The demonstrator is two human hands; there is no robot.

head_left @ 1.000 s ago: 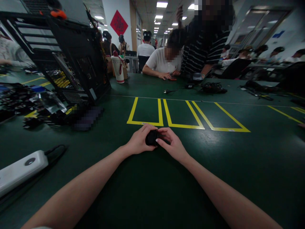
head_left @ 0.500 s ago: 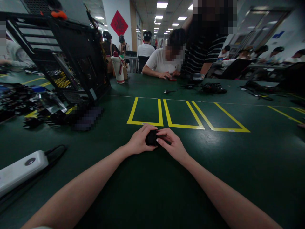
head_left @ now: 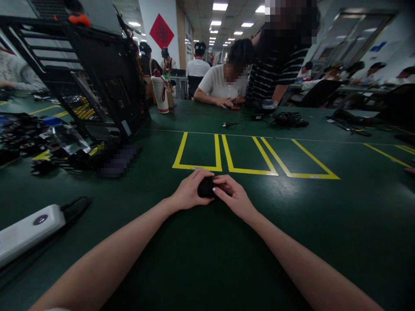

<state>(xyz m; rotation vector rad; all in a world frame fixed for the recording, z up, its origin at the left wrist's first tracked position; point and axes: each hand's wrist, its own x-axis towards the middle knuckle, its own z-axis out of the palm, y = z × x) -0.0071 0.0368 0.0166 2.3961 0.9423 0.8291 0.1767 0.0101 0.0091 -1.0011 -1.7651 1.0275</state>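
Note:
A small, dark, rounded object (head_left: 205, 188) is held low over the green table; its exact kind cannot be made out. My left hand (head_left: 189, 190) wraps round it from the left, thumb below and fingers over the top. From the right, my right hand (head_left: 234, 195) pinches its edge with thumb and fingertips. Part of the object is hidden behind the fingers. Just beyond the hands, yellow tape outlines (head_left: 197, 167) are stuck on the tabletop.
An open black computer case (head_left: 106, 77) stands at the left behind a pile of black parts (head_left: 22, 134). A white power bank-like device (head_left: 32, 231) with a cable lies front left. A paper cup (head_left: 160, 95), coiled cables (head_left: 290, 119) and a seated person (head_left: 223, 82) are across the table.
Both hands keep the same hold on the dark object, with almost no movement. The standing person across the table has shifted slightly.

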